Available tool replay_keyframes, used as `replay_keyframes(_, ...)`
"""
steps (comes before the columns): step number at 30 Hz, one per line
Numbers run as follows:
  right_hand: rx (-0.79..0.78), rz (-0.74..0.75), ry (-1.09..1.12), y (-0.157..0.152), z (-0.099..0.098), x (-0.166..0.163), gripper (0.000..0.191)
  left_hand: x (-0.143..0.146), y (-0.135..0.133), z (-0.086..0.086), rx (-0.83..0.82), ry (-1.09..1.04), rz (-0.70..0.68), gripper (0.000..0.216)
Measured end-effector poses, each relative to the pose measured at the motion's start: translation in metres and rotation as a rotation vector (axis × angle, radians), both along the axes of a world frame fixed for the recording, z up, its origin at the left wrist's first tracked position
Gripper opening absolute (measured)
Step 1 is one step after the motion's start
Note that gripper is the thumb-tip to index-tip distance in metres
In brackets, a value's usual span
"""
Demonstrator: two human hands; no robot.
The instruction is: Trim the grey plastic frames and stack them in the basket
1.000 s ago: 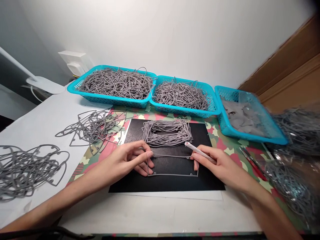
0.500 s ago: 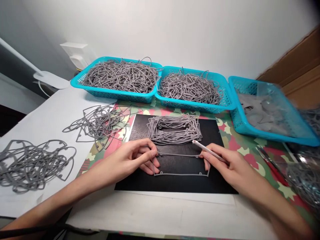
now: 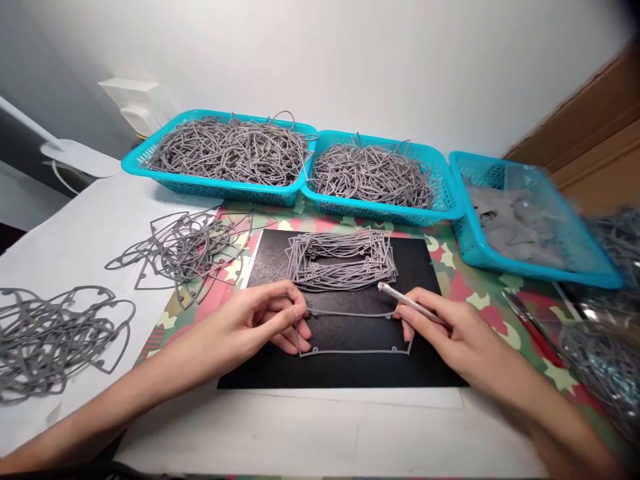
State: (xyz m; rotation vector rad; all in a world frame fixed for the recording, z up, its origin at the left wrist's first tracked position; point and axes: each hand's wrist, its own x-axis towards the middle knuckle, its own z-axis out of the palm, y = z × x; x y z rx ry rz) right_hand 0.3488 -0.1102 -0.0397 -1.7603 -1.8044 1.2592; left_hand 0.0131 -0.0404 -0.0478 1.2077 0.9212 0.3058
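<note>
A thin grey rectangular gasket (image 3: 355, 352) is stretched between my two hands over a black mat (image 3: 345, 373). My left hand (image 3: 280, 317) pinches its left side between thumb and forefinger, the other fingers curled beneath. On the opposite side, my right hand (image 3: 430, 320) grips the gasket's right edge. That same hand also keeps a slim white pen-like stick (image 3: 410, 303), its tip pointing up and left; the stick's kind is unclear. Just beyond the gasket lies a stack of similar grey gaskets (image 3: 345, 273), piled into a rough rectangle on the mat.
Two blue baskets (image 3: 220, 187) (image 3: 385, 212) full of tangled grey strips stand at the back. A third blue basket (image 3: 530, 263) holds flat grey pieces. Loose gasket heaps (image 3: 195, 250) (image 3: 55, 340) lie left. Red-handled tweezers or scissors (image 3: 535, 330) and bagged parts (image 3: 600, 360) are right.
The whole view has shifted slightly, so things appear a little farther left. Both hands keep their hold on the gasket, and the stick stays in the right hand.
</note>
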Motion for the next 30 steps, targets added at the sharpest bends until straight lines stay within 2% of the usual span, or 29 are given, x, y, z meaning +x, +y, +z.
replay_keyframes(6, 0.010, -0.017, 0.032, 0.003, 0.002, -0.004, 0.045, -0.001, 0.002, 0.000, 0.051, -0.015, -0.027, 0.050)
replay_keyframes(9, 0.021, -0.007, -0.036, 0.004, 0.002, 0.010, 0.044, 0.002, -0.004, -0.005, 0.126, -0.003, -0.039, 0.047)
replay_keyframes(12, 0.100, -0.054, -0.165, 0.005, -0.001, 0.042, 0.043, 0.009, -0.015, -0.012, 0.309, 0.069, -0.071, 0.043)
replay_keyframes(16, 0.258, -0.233, -0.422, 0.008, -0.014, 0.079, 0.043, 0.014, -0.024, -0.015, 0.586, 0.168, -0.161, 0.034)
replay_keyframes(19, 0.300, -0.291, -0.513, 0.009, -0.018, 0.086, 0.041, 0.014, -0.021, -0.004, 0.753, 0.211, -0.149, 0.027)
replay_keyframes(23, 0.311, -0.229, -0.463, 0.004, -0.018, 0.084, 0.038, 0.020, -0.006, 0.024, 0.851, 0.225, -0.162, 0.025)
replay_keyframes(27, 0.608, -0.188, -0.487, -0.005, -0.017, 0.066, 0.035, 0.030, 0.011, 0.046, 0.861, 0.208, -0.151, 0.026)
replay_keyframes(28, 0.695, -0.168, -0.494, -0.006, -0.016, 0.057, 0.034, 0.033, 0.013, 0.049, 0.867, 0.204, -0.156, 0.026)
replay_keyframes(30, 0.772, -0.121, -0.484, -0.008, -0.010, 0.032, 0.032, 0.037, 0.016, 0.054, 0.896, 0.194, -0.176, 0.026)
